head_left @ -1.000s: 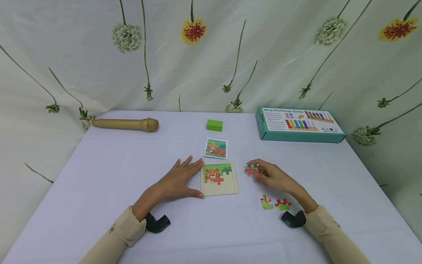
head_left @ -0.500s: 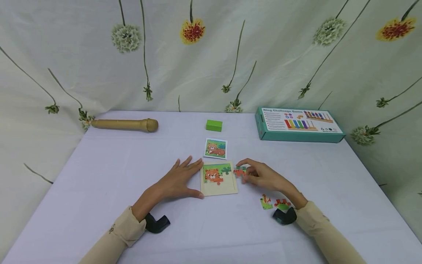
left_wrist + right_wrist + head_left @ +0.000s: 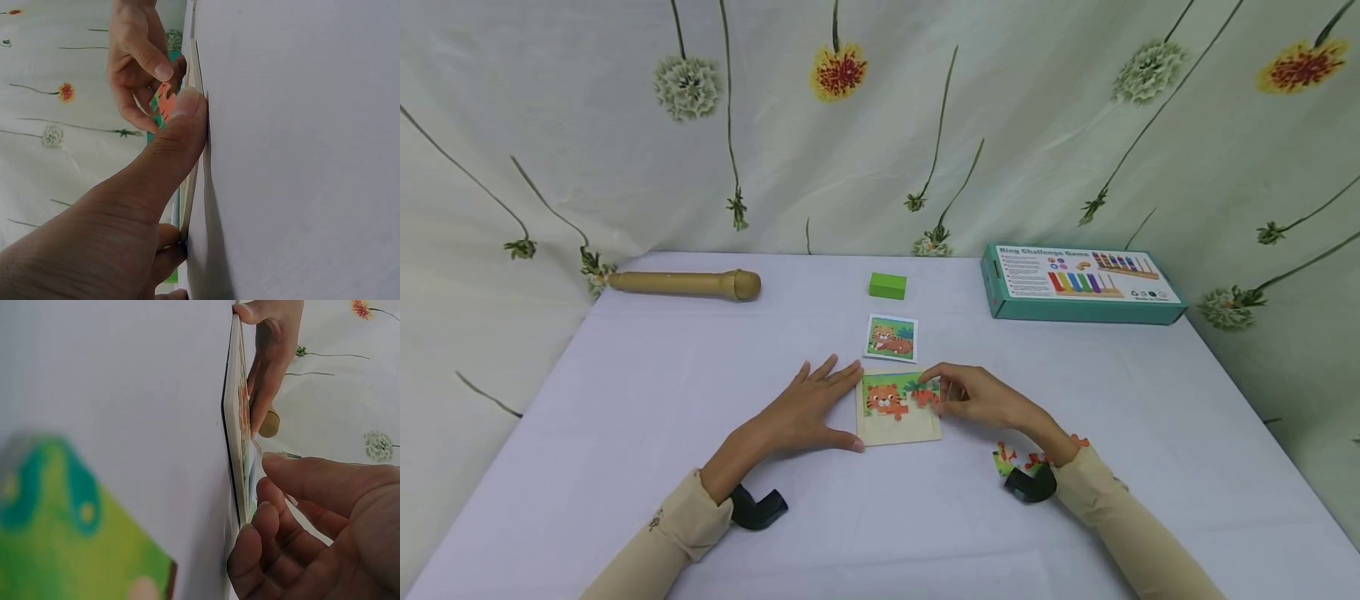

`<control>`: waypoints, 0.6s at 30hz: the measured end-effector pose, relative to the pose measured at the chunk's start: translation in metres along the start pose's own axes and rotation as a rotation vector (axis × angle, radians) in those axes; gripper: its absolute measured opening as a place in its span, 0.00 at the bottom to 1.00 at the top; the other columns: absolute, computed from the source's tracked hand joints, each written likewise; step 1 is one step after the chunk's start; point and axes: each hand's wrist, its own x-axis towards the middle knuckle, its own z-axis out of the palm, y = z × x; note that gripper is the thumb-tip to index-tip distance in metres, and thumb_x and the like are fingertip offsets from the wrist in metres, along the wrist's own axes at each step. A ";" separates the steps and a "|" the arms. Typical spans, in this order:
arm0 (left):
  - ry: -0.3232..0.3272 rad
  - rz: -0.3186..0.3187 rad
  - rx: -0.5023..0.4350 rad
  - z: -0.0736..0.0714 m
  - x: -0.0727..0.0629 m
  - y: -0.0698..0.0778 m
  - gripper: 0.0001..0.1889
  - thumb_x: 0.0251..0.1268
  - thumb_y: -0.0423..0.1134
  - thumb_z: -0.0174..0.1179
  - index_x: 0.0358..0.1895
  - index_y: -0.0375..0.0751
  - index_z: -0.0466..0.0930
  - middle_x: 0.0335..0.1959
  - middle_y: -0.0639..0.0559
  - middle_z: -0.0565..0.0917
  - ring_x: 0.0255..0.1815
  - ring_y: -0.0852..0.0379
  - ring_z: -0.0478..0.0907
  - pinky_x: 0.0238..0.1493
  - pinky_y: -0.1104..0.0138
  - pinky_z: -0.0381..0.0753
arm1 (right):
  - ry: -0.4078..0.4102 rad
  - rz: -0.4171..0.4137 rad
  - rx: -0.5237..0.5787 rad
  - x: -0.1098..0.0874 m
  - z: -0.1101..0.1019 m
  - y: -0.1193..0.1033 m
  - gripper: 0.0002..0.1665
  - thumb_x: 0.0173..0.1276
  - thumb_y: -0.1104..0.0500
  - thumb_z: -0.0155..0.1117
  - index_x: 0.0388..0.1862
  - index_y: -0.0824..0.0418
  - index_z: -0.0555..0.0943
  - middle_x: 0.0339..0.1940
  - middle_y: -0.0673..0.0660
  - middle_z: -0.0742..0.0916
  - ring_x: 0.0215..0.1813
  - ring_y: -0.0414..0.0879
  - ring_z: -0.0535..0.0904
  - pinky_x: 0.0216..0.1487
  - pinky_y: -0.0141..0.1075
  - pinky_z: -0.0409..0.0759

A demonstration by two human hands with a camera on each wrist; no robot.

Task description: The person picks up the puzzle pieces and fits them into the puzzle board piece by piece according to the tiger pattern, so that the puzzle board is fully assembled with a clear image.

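Note:
A square wooden puzzle board (image 3: 880,431) lies flat in the middle of the table, with a tiger-face piece (image 3: 883,398) set in its upper left. My left hand (image 3: 808,412) spreads straight fingers along the board's left side, thumb at the near corner. Over the board's upper right, my right hand (image 3: 988,400) pinches an orange-striped puzzle piece (image 3: 925,397). In the left wrist view that piece (image 3: 165,103) is tilted between thumb and fingers. Whether it touches the board is unclear. Loose puzzle pieces (image 3: 1004,457) lie below the right wrist, partly hidden by the sleeve and wrist camera.
Just beyond the board lies a tiger picture card (image 3: 891,337), with a green block (image 3: 887,286) behind it. A teal Ring Challenge Game box (image 3: 1082,287) occupies the back right. At back left rests a brown wooden stick (image 3: 685,283) with a rounded end.
My right hand has carried the striped piece leftward, from beside the board to above its upper right. Its forearm now covers part of the loose pieces. The left hand stays put.

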 end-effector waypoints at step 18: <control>-0.001 -0.001 0.005 0.000 0.000 0.001 0.59 0.40 0.70 0.68 0.76 0.47 0.53 0.77 0.54 0.54 0.79 0.45 0.38 0.74 0.44 0.35 | -0.035 -0.072 0.013 0.004 0.005 0.003 0.21 0.64 0.65 0.65 0.57 0.62 0.77 0.29 0.49 0.77 0.29 0.39 0.70 0.30 0.28 0.69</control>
